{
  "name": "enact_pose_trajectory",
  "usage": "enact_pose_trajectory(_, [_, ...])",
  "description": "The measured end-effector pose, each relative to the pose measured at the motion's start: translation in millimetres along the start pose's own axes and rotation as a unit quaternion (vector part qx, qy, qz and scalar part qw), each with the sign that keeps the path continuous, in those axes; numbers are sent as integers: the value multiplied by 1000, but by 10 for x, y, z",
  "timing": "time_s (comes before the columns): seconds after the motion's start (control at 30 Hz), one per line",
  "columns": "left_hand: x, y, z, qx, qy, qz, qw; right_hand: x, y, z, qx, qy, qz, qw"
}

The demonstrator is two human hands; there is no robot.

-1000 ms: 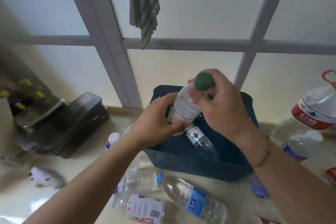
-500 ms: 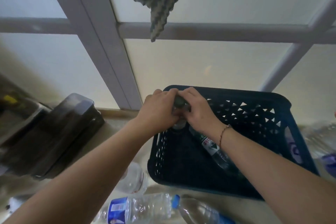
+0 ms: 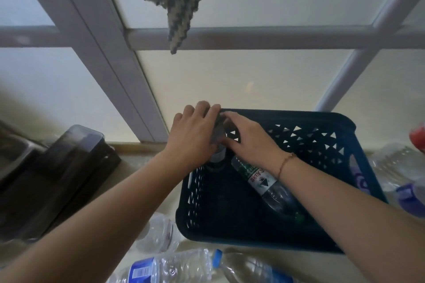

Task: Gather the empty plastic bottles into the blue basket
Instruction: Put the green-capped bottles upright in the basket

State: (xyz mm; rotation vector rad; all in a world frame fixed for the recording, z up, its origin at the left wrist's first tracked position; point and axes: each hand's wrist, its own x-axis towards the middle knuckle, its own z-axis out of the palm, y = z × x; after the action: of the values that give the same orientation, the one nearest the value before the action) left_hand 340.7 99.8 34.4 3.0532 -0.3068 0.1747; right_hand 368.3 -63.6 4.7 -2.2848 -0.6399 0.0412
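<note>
- At the far left corner of the blue basket [image 3: 345,135], both hands meet over one upright bottle [image 3: 218,142]. It stands inside the basket against the left wall, its long axis close to vertical.
- Left hand [image 3: 195,135]: wrapped around the bottle's upper body from the left, fingers curled over the top. Right hand [image 3: 247,135]: closed on the same bottle from the right, fingertips meeting the left hand at the top. Both hands are clamped on it; neither is nearer.
- Governing relation: the bottle sits directly below and between the two palms, so release calls for opening the hands outward and lifting straight up. A sideways pull would likely tip it.
- A second bottle [image 3: 262,181], with a green and white label, lies flat on the basket floor. Its long axis runs diagonally, neck toward the upright bottle, base toward the near right. It passes under the right wrist.
- Remaining work, as a judgement: loose bottles lie outside, near the front edge, including a blue-label bottle [image 3: 165,269] and a clear bottle [image 3: 158,234] beside the left wall; more lie to the right.
- Hidden or unclear: the cap and neck of the held bottle are covered by fingers; only a grey strip of body shows. Whether its base touches the basket floor cannot be told. The floor is dark. The bottles at the right edge are blurred and cut off.
</note>
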Motion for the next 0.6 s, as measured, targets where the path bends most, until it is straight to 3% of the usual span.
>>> enact_pose_trajectory(0.03, [-42,43,-23,10,26,32,999,-85,94,-68,-23,-16,8,1000])
enact_pose_trajectory(0.1, [-109,194,-16,7,75,169,983,-301,368,-214,-80,-53,45,994])
enact_pose_trajectory(0.13, [-126,293,19,10,70,258,964,-414,502,-289,-107,-86,77,988])
enact_pose_trajectory(0.2, [-93,526,176,30,-14,385,922,-640,714,-408,-175,-193,157,953])
enact_pose_trajectory(0.3, [77,844,553,68,-179,377,906,-943,817,-428,-247,-409,228,849])
enact_pose_trajectory(0.37, [215,1000,776,99,-244,360,895,-1082,791,-342,-245,-489,249,800])
enact_pose_trajectory(0.5, [401,1218,1112,154,-313,416,840,-1160,870,-119,-286,-532,240,760])
enact_pose_trajectory(0.6, [452,1308,1251,123,-318,436,833,-1194,944,-67,-281,-517,264,764])
